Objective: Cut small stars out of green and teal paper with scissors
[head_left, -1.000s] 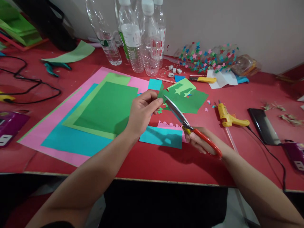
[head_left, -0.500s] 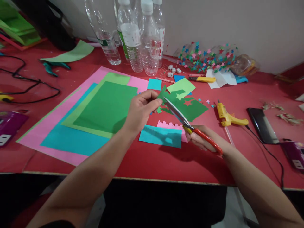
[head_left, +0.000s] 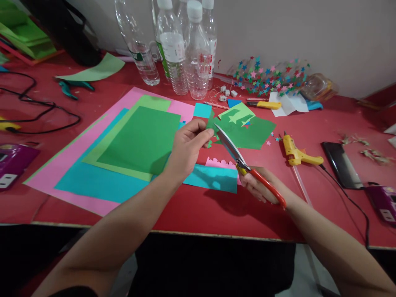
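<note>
My left hand (head_left: 189, 146) pinches the left edge of a dark green paper (head_left: 258, 134) between thumb and fingers. Star-shaped holes and cut-out edges show in that paper. Red-handled scissors (head_left: 230, 145) are in my right hand (head_left: 258, 185), their blades pointing up and left with the tips at the green paper, close to my left fingertips. Whether the tips are biting into the paper I cannot tell. Under my hands lie a blue paper strip (head_left: 213, 178) and a pink strip (head_left: 220, 162) with a notched edge. Behind the green paper is a light green piece (head_left: 238, 111).
Stacked coloured sheets (head_left: 139, 142) lie left. Clear plastic bottles (head_left: 198, 53) stand at the back beside a star-covered bottle (head_left: 269, 76) on its side. A yellow utility knife (head_left: 269, 105), a yellow glue gun (head_left: 298, 152) with a cord and a black phone (head_left: 342, 165) are right.
The green paper has turned in my left hand, its right end swinging up and away. The scissors stay close to it, their handles shifted slightly. Both hands keep their hold.
</note>
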`<move>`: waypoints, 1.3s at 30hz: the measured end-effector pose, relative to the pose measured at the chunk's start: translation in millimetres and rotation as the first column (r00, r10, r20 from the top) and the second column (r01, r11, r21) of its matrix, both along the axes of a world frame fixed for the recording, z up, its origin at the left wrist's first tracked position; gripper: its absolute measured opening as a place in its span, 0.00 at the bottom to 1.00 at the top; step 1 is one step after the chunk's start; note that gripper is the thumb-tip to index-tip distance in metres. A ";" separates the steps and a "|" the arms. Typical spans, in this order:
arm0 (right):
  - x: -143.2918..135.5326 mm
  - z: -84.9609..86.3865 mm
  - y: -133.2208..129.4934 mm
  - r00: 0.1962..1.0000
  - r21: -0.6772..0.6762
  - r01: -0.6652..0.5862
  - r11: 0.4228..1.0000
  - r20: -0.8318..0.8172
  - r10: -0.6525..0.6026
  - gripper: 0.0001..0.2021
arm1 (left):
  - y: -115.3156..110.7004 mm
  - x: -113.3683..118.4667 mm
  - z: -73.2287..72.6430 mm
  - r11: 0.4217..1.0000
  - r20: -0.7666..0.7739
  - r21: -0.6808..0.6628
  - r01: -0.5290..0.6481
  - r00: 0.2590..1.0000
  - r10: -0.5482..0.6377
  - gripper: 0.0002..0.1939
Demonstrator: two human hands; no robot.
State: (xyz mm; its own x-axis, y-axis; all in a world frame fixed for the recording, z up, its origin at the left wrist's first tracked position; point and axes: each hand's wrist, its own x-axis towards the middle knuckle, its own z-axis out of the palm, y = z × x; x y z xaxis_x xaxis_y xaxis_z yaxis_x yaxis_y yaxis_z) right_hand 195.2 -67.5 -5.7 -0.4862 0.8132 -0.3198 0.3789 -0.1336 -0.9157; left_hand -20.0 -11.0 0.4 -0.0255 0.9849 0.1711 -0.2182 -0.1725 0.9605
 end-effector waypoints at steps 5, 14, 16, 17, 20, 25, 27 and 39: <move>-7.7 -0.5 -4.1 0.997 -0.030 0.072 0.997 0.016 -0.072 0.25 | -1.9 3.7 -2.0 1.000 0.007 -0.014 -0.003 1.000 0.003 0.09; -12.4 3.4 -6.1 0.994 -0.056 0.107 0.993 0.043 -0.104 0.22 | -1.1 6.5 -8.3 0.997 0.052 -0.070 0.031 0.998 -0.028 0.08; -11.6 3.8 -6.0 0.990 -0.039 0.114 0.993 0.090 -0.110 0.21 | -0.9 6.6 -8.7 0.997 0.048 -0.074 0.029 0.999 -0.025 0.08; -11.1 3.7 -5.9 0.988 -0.029 0.114 0.993 0.106 -0.111 0.22 | -0.8 6.6 -8.6 0.997 0.047 -0.075 0.029 0.999 -0.026 0.08; -9.7 2.4 -5.0 0.989 -0.016 0.106 0.994 0.109 -0.104 0.22 | -0.6 6.2 -7.4 0.997 0.047 -0.071 0.033 0.998 -0.030 0.09; -8.8 -0.1 -3.6 0.998 -0.024 0.059 0.998 0.006 -0.059 0.26 | -0.9 5.4 -4.8 0.998 0.025 -0.054 0.045 0.999 -0.044 0.09; -8.9 -0.5 -3.9 0.998 -0.023 0.060 0.998 0.006 -0.060 0.27 | -1.3 5.6 -4.4 0.998 0.024 -0.047 0.050 0.999 -0.049 0.09; -8.3 8.8 -0.1 0.985 0.006 0.074 0.997 0.156 -0.074 0.23 | -0.7 5.6 -3.7 0.998 0.046 -0.043 0.052 0.998 -0.050 0.09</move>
